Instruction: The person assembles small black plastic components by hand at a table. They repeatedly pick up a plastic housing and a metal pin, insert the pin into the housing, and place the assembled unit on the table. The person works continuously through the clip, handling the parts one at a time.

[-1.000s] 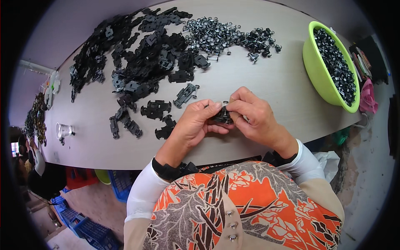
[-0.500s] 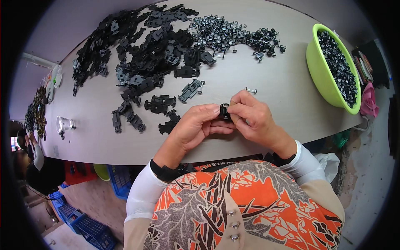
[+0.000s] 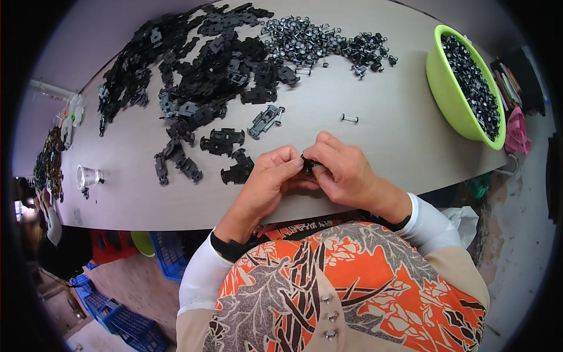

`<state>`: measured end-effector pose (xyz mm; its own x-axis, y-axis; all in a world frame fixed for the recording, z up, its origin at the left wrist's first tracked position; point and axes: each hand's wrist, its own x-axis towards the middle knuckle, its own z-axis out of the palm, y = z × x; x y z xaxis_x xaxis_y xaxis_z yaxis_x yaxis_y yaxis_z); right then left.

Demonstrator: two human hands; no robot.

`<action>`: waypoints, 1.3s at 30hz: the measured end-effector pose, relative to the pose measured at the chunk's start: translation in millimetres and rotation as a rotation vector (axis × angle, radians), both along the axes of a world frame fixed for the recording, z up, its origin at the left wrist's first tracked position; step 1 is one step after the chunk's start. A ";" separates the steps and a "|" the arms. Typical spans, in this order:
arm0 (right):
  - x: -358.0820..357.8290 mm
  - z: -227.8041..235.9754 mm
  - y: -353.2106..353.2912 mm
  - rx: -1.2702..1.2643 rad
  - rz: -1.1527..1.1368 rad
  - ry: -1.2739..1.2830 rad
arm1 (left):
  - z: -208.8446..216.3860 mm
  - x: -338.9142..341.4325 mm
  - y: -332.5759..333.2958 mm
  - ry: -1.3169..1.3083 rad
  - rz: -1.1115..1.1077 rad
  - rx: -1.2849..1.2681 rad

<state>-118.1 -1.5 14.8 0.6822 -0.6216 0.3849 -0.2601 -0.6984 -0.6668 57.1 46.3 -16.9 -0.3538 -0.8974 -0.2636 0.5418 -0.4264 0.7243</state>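
One black part (image 3: 308, 166), partly hidden, is pinched between the fingertips of your left hand (image 3: 271, 178) and right hand (image 3: 346, 173). One wheeled axle (image 3: 349, 118) lies on the table (image 3: 399, 146) just beyond your right fingers; black chassis pieces (image 3: 223, 142) lie ahead and left of your left fingers.

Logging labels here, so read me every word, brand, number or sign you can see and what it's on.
No text is readable.
Stacked book-like items: too small and blurred.
Red-and-black patch below the table: pale marks, too blurred.
Dark part between left hand and right hand: no readable marks.
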 end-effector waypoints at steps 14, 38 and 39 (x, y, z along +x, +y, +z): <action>-30.8 5.0 -53.4 -0.119 -0.251 0.262 | 41.5 74.6 103.6 -0.628 0.477 0.069; -29.2 -10.0 -49.1 0.055 -0.041 0.273 | 40.9 49.5 5.1 -1.436 0.351 -0.741; -29.3 -10.0 -49.4 0.045 -0.046 0.278 | 44.4 42.3 -2.3 -1.296 0.346 -0.679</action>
